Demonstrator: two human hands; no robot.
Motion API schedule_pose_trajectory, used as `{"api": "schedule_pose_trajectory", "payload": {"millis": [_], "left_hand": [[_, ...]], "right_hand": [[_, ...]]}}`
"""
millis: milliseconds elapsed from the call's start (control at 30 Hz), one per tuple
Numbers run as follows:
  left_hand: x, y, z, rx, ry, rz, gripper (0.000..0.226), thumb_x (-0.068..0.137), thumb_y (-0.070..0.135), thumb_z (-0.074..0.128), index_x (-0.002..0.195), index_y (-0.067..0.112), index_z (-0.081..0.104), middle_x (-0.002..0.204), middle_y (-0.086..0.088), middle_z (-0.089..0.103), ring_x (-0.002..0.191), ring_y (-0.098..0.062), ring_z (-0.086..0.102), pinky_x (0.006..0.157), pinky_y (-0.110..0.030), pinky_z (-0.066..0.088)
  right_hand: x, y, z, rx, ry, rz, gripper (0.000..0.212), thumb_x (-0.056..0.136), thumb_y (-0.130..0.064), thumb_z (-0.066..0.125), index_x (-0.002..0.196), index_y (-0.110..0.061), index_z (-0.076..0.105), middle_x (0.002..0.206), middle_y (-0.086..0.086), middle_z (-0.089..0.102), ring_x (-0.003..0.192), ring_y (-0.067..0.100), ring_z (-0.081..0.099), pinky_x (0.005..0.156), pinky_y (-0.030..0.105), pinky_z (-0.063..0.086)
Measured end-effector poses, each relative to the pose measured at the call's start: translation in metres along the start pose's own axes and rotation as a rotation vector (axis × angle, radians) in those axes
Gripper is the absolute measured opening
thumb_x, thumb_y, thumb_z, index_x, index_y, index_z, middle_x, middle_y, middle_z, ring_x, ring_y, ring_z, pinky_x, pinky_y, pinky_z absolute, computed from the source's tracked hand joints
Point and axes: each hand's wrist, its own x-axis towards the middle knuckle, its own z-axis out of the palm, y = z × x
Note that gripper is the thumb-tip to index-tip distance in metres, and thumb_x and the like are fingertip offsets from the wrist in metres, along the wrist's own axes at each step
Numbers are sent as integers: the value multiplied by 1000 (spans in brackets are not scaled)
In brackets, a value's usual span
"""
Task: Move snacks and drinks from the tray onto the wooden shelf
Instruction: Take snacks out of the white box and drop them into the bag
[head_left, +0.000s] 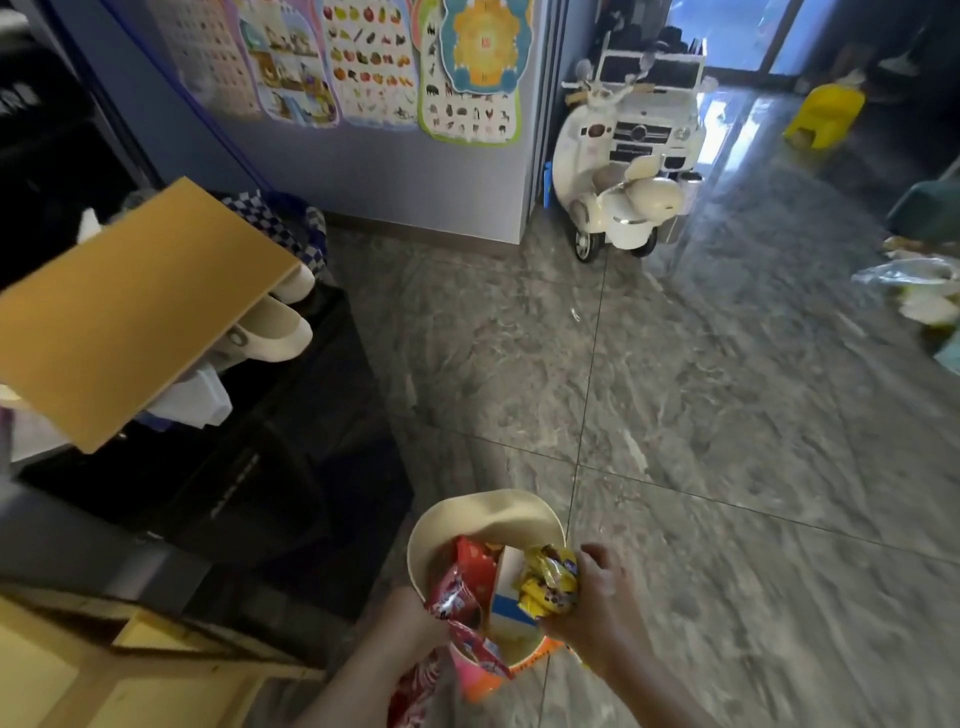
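A cream round tray (467, 519) hangs low at the bottom centre, tilted, with snacks piled in it. My left hand (410, 618) grips its left rim together with red snack packets (457, 592). My right hand (597, 608) is closed on a yellow snack packet (550, 582) at the tray's right side. A white and blue carton (506, 597) stands between the packets. The wooden shelf (156, 644) shows at the bottom left, pale yellow boards with wooden edges.
A tan board (130, 317) juts out at the left above a black cabinet (291, 467) with cream shoes (270, 332). A toy scooter (608, 182) and toy car (654, 130) stand by the poster wall. Plastic bags (919, 291) lie at the right on the marble floor.
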Motion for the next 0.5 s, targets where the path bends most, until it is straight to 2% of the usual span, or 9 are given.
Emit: {"api": "schedule_pose_trajectory", "payload": {"millis": [67, 167, 267, 333, 400, 500], "left_hand": [[1, 3, 1, 28, -42, -40, 24, 75, 34, 73, 71, 24, 51, 91, 2, 65, 83, -11, 60, 79, -25, 50], [-1, 13, 0, -53, -122, -20, 26, 81, 26, 71, 69, 23, 49, 76, 7, 54, 74, -6, 53, 64, -15, 41], [6, 15, 3, -126, -100, -28, 19, 78, 21, 74, 82, 17, 57, 77, 8, 57, 69, -3, 53, 58, -13, 40], [9, 16, 5, -227, -26, -16, 31, 69, 25, 80, 92, 19, 60, 83, 5, 64, 78, -8, 61, 66, -20, 48], [14, 15, 9, -315, 12, 16, 46, 59, 31, 83, 97, 22, 59, 92, 4, 66, 91, -16, 63, 87, -31, 51], [17, 15, 14, -452, 55, 38, 54, 68, 18, 82, 114, 18, 53, 108, 2, 64, 103, -18, 60, 99, -35, 45]], "right_hand": [[1, 5, 1, -1, 6, 9, 65, 42, -51, 76, 102, -30, 62, 113, -11, 42, 108, 14, 41, 86, 20, 40], [4, 8, -4, -18, 10, 7, 68, 46, -48, 81, 108, -28, 62, 119, -9, 43, 111, 16, 44, 89, 22, 41], [8, 7, -5, -1, -14, 29, 74, 49, -46, 83, 116, -27, 59, 127, -7, 41, 116, 15, 41, 94, 22, 38], [10, 3, -4, 33, -27, 40, 78, 48, -49, 83, 119, -26, 57, 129, -7, 40, 116, 13, 39, 95, 21, 36], [13, -1, -1, 94, -48, 47, 93, 48, -51, 84, 130, -24, 49, 135, -5, 35, 124, 14, 36, 100, 21, 35], [17, -4, 5, 203, -80, 45, 116, 57, -51, 84, 150, -24, 20, 157, 0, 12, 145, 17, 14, 113, 32, 25]]}}
